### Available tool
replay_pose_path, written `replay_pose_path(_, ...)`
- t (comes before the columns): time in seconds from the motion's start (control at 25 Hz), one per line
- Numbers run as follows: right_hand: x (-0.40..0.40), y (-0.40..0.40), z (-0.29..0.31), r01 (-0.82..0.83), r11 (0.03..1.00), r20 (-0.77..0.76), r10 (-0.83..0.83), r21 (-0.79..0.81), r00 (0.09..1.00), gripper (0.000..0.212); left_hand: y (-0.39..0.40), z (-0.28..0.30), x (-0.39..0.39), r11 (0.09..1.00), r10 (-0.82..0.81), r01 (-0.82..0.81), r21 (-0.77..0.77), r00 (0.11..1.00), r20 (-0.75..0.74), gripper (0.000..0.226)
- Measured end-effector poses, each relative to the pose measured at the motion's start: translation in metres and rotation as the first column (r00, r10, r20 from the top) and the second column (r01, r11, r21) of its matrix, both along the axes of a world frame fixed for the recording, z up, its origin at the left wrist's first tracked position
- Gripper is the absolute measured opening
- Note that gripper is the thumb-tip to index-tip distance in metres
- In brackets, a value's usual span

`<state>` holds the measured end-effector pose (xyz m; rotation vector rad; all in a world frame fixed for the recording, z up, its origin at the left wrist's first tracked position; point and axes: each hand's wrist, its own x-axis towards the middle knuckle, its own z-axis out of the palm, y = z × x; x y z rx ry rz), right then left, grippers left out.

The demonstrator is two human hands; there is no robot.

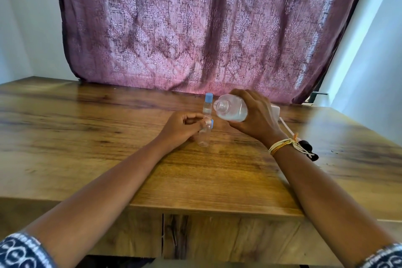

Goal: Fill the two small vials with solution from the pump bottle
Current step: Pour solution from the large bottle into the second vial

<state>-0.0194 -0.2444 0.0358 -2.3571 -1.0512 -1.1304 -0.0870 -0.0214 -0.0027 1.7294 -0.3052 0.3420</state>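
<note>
My right hand [256, 115] grips the clear pump bottle [231, 108], tilted on its side with its open neck pointing left; the pump head is off. Clear liquid lies in its lower part. My left hand [181, 127] pinches the neck of a small open clear vial [203, 137] standing on the table, its blue flip cap [211, 123] hanging at the side. The bottle mouth hangs just above and right of that vial. A second small vial [207, 104] with a blue cap on stands just behind, holding some liquid.
Everything stands on a wooden table [108, 148] with a pink patterned curtain [206, 28] right behind. A white object with a thin tube [285, 125], partly hidden by my right hand, lies to the right. A dark small object [309, 148] sits by my right wrist.
</note>
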Motion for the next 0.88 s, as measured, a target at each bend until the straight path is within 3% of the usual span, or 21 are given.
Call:
replay_pose_path(0.24,0.0,0.005,-0.001,0.019,0.997,0.065,-0.015,-0.071,0.998,0.058,0.0,0.002,-0.003,0.999,-0.036,0.034,0.039,0.998,0.058,0.024)
replay_pose_path(0.88,-0.001,0.01,0.001,0.084,0.991,0.27,-0.053,-0.104,0.961,0.053,-0.003,0.008,-0.012,0.998,-0.056,0.056,-0.026,0.998,0.003,0.016)
